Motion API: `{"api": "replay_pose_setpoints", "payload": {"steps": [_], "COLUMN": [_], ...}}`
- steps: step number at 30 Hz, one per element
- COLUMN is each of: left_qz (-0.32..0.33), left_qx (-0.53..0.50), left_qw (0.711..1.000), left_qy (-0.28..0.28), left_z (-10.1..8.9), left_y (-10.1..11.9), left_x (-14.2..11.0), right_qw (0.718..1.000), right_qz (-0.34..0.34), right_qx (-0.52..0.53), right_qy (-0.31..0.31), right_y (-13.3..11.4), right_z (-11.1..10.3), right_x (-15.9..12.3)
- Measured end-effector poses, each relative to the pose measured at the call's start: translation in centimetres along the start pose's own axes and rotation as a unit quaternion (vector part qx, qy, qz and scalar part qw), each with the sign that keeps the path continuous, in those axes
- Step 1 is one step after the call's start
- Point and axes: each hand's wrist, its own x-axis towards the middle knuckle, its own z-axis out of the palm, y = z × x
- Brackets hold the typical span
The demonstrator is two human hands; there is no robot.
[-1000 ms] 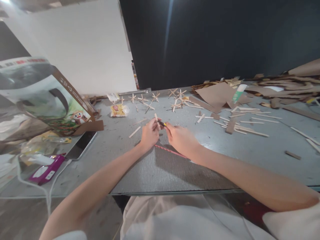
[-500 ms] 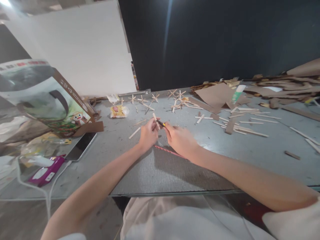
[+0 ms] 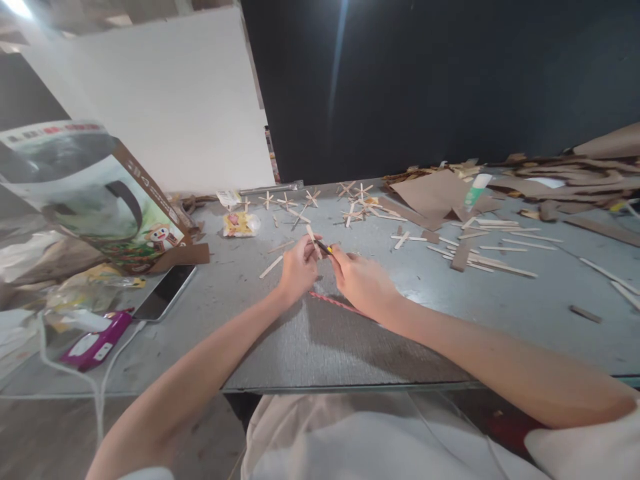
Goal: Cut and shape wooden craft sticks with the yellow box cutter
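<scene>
landmark: the thin coral-red strip with a wavy edge (image 3: 333, 301), lying on the grey surface (image 3: 280, 353), its near end running under the right wrist.

change over the last second is slight – the pale flat wooden stick (image 3: 310, 231), just beyond the strip's far end, leans a little more to the left. left hand (image 3: 299, 268): grip grasping that stick, its upper end poking clear of the fingers. right hand (image 3: 367, 277), above and beyond the strip: grip wrapped round a slim black-and-yellow hand tool (image 3: 325, 247), its dark tip at the stick, much as it was. contact point too small to tell.

reading: the stick looks re-angled rather than parted – work on this piece seems unfinished. star-shaped crossed wooden sticks (image 3: 313, 198) lie well beyond the strip, loose pale sticks (image 3: 510, 268) off to its right; neither group shows any change.
</scene>
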Motion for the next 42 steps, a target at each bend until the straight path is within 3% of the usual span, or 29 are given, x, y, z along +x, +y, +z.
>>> {"api": "replay_pose_setpoints", "payload": {"steps": [4, 9, 16, 24, 37, 42], "left_qz": [-0.016, 0.034, 0.044, 0.028, -0.019, 0.005], "left_qx": [-0.046, 0.028, 0.038, 0.039, -0.055, 0.010], "left_qw": [0.999, 0.999, 0.998, 0.999, 0.998, 1.000], "left_qy": [0.009, 0.001, 0.000, -0.003, -0.008, -0.016], "left_z": [0.4, -0.2, -0.5, -0.6, 0.0, -0.5], "left_y": [0.5, 1.1, 0.9, 1.0, 1.7, 1.4], "left_x": [0.2, -0.1, -0.2, -0.1, 0.1, -0.1], "right_qw": [1.000, 0.999, 0.999, 1.000, 1.000, 1.000], "right_qz": [-0.002, -0.015, -0.016, -0.021, -0.020, -0.011], "right_qx": [-0.014, -0.023, -0.021, -0.006, -0.013, -0.018], "right_qy": [0.010, 0.021, 0.028, 0.021, 0.014, 0.006], "right_y": [0.2, 0.3, 0.3, 0.4, 0.4, 0.4], "right_z": [0.3, 0.6, 1.1, 0.8, 0.3, 0.4], "right_x": [0.1, -0.1, -0.2, -0.1, -0.1, -0.3]}}
